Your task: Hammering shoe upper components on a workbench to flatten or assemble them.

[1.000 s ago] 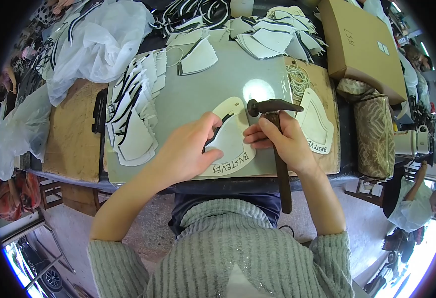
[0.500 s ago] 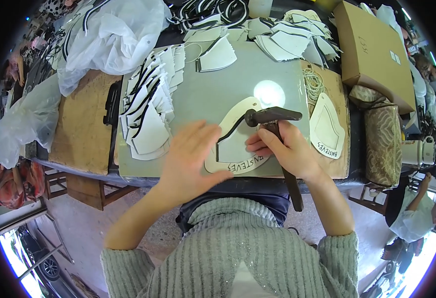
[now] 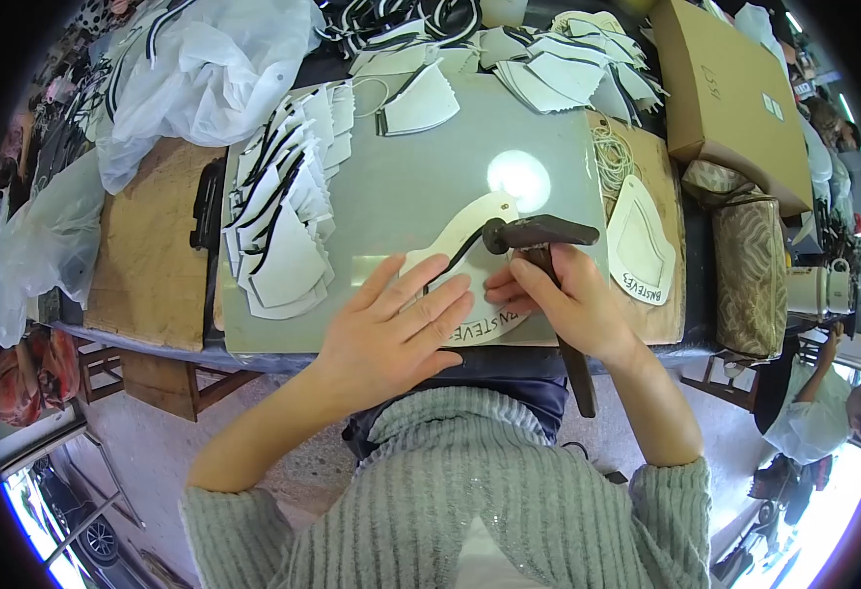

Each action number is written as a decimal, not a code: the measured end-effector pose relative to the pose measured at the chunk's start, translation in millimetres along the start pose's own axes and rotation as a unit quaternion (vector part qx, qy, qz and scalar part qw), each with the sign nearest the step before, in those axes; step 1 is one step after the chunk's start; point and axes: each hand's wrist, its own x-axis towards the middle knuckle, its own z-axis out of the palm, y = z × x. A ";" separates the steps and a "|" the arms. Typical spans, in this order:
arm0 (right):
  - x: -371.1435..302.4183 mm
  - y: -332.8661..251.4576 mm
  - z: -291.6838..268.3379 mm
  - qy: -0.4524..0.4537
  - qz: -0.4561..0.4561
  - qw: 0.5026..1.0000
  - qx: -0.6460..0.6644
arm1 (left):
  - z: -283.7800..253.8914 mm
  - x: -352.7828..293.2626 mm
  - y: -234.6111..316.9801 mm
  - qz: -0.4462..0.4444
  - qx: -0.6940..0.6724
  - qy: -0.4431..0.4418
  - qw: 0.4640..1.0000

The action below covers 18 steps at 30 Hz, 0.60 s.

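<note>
The person's two hands are working close together at the near edge of a grey surface (image 3: 421,182). The left hand (image 3: 391,339) is lying open, palm down and fingers spread, over the left part of a pale curved template (image 3: 478,213); whether it is pressing down or only hovering, one cannot tell. The right hand (image 3: 583,302) is gripping a dark hammer (image 3: 548,233), its head poised over the template's right side and its handle pointing toward the person, past the near edge. Between the hands, a white piece (image 3: 475,285) with a black strip (image 3: 467,247) along its far side is sitting within the template's outline, partly hidden by the left fingers. To the left, a fanned stack of white pieces (image 3: 293,260) is standing near the left hand; to the right, a second template (image 3: 639,275) is lying on a brown board (image 3: 668,187). The main risk seems to be to the left fingers: they are resting so near the hammer head that a loose grip or a careless swing could be bruising them. The strip could also be slipping out of line if the spread fingers are dragging it, and the overhanging handle could be catching on clothing. The stack, loosely overlapped, could be sliding apart if the left arm is brushing it.
</note>
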 end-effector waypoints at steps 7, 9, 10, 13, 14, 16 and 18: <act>-0.7 0.1 -1.2 0.000 -0.002 1.000 -0.002 | 9.2 -6.8 2.6 0.044 0.020 -0.027 0.998; -0.4 0.4 -1.1 -0.001 0.000 1.000 0.000 | 12.0 -0.6 8.6 0.051 0.010 -0.029 0.998; 0.9 0.6 -1.8 -0.002 -0.001 1.000 0.001 | 13.5 0.5 11.7 0.058 0.001 -0.031 0.998; 1.3 -0.2 -2.7 -0.006 -0.002 1.000 0.009 | 17.2 -1.9 7.1 0.059 0.007 -0.042 0.997; 1.4 -0.5 -3.3 -0.008 -0.004 1.000 0.016 | 16.4 0.1 6.7 0.059 0.006 -0.042 0.997; 0.0 0.0 -5.8 -0.007 -0.002 1.000 0.026 | 13.0 5.0 9.4 0.049 -0.026 -0.039 0.998; -3.4 -3.2 -10.8 -0.007 -0.001 0.999 0.036 | 17.0 -1.8 9.9 0.052 -0.022 -0.052 0.997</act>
